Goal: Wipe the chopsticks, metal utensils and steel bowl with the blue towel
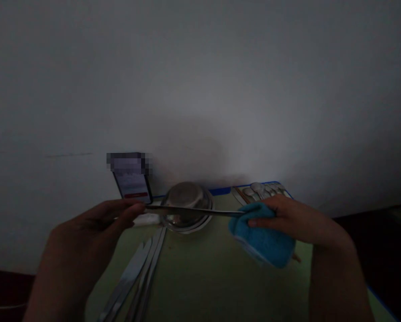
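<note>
My left hand (pixel 96 232) pinches one end of a long, thin metal table knife (pixel 194 209), seen nearly edge-on and held level above the table. Around its other end is a folded blue cloth (pixel 270 243), which my right hand (pixel 297 219) grips between thumb and fingers. The cloth hides that end of the knife. Behind and below the knife, an upturned shiny metal bowl (pixel 186 197) rests on the table. Several more table knives (pixel 133 270) lie side by side near my left hand.
A phone (pixel 133 181) leans on the wall (pixel 200 89) behind my left hand. Several spoons (pixel 257 190) lie at the back right of the pale green table (pixel 200 277), beyond my right hand. A small white object (pixel 147 219) sits left of the bowl.
</note>
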`<state>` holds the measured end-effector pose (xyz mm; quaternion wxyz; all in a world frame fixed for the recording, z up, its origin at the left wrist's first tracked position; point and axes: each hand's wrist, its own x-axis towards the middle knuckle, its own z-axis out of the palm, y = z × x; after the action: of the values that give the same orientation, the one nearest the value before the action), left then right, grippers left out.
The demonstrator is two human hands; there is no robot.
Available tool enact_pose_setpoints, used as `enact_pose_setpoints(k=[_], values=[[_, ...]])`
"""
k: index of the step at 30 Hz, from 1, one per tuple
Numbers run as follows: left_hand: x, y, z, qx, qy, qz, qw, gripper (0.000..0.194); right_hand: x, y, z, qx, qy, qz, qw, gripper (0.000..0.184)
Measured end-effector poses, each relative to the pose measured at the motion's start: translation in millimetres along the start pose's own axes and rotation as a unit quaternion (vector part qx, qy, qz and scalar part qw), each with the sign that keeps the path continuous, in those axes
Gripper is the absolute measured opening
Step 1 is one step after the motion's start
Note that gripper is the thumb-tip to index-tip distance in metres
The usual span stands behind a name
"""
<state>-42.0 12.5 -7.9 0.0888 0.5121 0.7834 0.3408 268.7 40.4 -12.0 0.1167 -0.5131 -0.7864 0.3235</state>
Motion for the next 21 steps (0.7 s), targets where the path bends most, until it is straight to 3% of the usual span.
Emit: enact_pose_setpoints(k=[6,11,21], values=[[2.7,-4.8,-0.7,-0.020,-0.119,0.060,0.991,0.022,-0.1,4.1,-2.4,-0.035,0.018,0.000,0.999,0.033],[-0.8,-3.2,2.1,-0.006,-0.139,0.118,0.983,0.025,1.4,-3.2,-1.3,-0.038,-0.005,-0.017,0.999,0.031],[-21.8,27.5,12.8,-0.069,-0.209,0.227,0.949,0.015,6.4,-24.3,7.1,-0.074,-0.019,-0.066,0.995,0.033]])
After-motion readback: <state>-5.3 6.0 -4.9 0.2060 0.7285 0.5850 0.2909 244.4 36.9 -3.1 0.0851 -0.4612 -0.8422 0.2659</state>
